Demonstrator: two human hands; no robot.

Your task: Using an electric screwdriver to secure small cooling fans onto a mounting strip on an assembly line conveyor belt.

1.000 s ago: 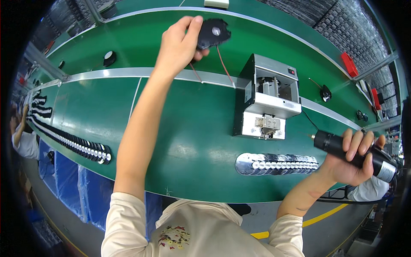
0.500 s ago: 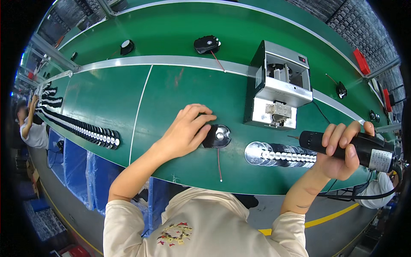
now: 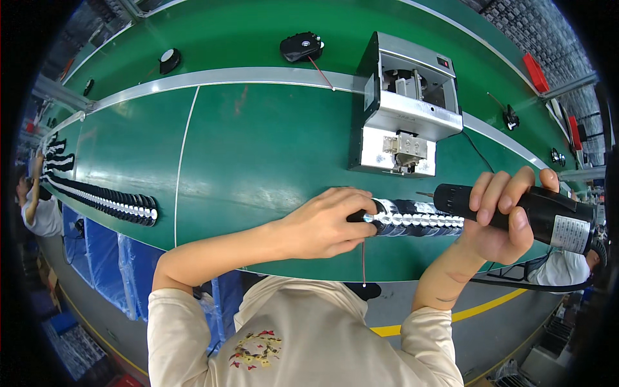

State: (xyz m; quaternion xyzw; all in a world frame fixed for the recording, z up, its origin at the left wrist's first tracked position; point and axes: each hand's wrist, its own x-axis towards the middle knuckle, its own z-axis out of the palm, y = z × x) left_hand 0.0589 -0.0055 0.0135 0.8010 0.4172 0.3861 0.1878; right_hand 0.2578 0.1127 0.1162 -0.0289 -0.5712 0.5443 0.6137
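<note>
My left hand (image 3: 330, 222) is closed on a small black part (image 3: 356, 217), mostly hidden by the fingers. From this part a thin red wire (image 3: 363, 264) hangs toward the bench's near edge. The part is at the left end of a row of overlapping black parts with shiny silver faces (image 3: 422, 220). In my right hand (image 3: 506, 213) is a black electric screwdriver (image 3: 554, 219), gripped around its body. Its thin bit points left, above the row and apart from it.
A silver and black machine (image 3: 412, 119) stands behind the row on the green bench (image 3: 258, 148). Another row of black parts (image 3: 106, 198) curves along the left. Beyond a metal rail, a black part with a red wire (image 3: 302, 47) lies on a green strip. A co-worker (image 3: 45, 206) is at far left.
My left hand has moved right with the black part, from open bench to the left end of the row. My right hand keeps the screwdriver, nearly still. The whole view has shifted slightly.
</note>
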